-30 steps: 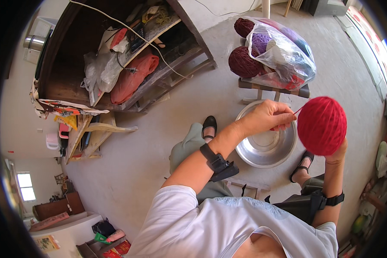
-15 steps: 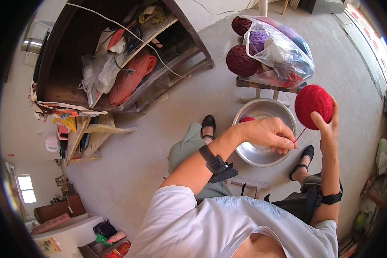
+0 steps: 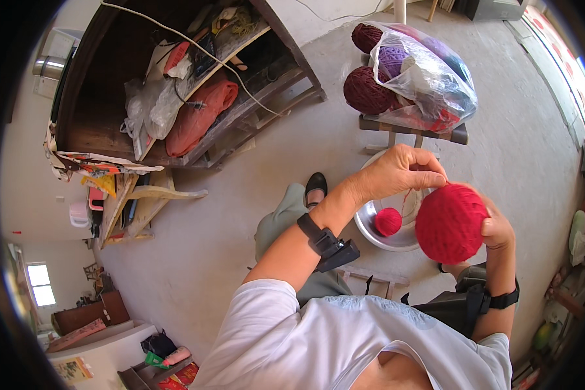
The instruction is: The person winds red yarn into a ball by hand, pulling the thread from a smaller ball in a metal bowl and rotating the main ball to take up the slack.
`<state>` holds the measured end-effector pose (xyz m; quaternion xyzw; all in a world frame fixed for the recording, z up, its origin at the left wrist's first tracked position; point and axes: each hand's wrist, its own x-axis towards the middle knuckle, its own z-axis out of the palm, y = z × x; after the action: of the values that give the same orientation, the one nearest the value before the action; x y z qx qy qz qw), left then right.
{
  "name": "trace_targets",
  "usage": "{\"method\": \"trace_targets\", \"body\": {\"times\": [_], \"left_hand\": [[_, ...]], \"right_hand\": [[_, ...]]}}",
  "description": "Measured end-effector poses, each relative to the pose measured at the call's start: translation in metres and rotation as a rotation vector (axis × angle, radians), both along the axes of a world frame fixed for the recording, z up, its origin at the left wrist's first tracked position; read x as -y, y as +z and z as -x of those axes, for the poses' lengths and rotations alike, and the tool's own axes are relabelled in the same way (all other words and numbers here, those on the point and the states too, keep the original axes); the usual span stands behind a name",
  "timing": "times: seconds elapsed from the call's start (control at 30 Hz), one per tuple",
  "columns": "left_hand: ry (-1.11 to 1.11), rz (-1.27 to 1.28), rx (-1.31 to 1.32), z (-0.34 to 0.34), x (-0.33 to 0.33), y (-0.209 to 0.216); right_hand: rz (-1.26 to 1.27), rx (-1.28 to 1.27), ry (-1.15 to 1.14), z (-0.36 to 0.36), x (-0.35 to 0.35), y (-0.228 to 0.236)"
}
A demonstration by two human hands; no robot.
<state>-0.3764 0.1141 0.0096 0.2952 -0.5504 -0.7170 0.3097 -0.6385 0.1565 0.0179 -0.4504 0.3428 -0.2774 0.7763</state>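
A large ball of red yarn (image 3: 451,224) is gripped from its right side by my right hand (image 3: 498,226), whose fingers partly hide behind it. At the ball's upper left, my left hand (image 3: 406,172) pinches the red yarn strand (image 3: 404,203) between thumb and fingers. That strand runs down toward a smaller ball of red yarn (image 3: 388,221), which lies inside a round metal basin (image 3: 368,235) on the floor between my feet. The big ball and my left hand cover parts of the basin.
Beyond the basin, a clear plastic bag (image 3: 429,84) of yarn balls rests on a small stool (image 3: 458,134), dark red balls (image 3: 368,90) beside its opening. A dark wooden cabinet (image 3: 305,62) with bags stands at the left. Vegetables (image 3: 545,335) lie along the right edge.
My right hand has brought the large ball down and left, closer to me. My left hand has risen slightly, and the small ball now shows fully, lower in the basin.
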Motion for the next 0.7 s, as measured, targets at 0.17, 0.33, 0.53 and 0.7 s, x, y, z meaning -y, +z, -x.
{"method": "trace_targets", "body": {"times": [0.17, 0.33, 0.53, 0.7], "left_hand": [[0.021, -0.016, -0.021, 0.013, 0.003, -0.008], [0.002, -0.086, 0.086, 0.017, -0.003, -0.022], [-0.310, -0.059, 0.234, 0.024, -0.011, 0.000], [-0.314, -0.125, 0.140, 0.016, -0.010, -0.001]], "right_hand": [[-0.053, 0.323, -0.354, 0.063, -0.009, -0.055], [0.060, 0.605, -0.464, 0.034, 0.005, -0.041], [-0.006, 0.362, -0.785, 0.014, 0.019, -0.021], [0.393, -0.505, -0.686, -0.012, 0.018, -0.005]]}}
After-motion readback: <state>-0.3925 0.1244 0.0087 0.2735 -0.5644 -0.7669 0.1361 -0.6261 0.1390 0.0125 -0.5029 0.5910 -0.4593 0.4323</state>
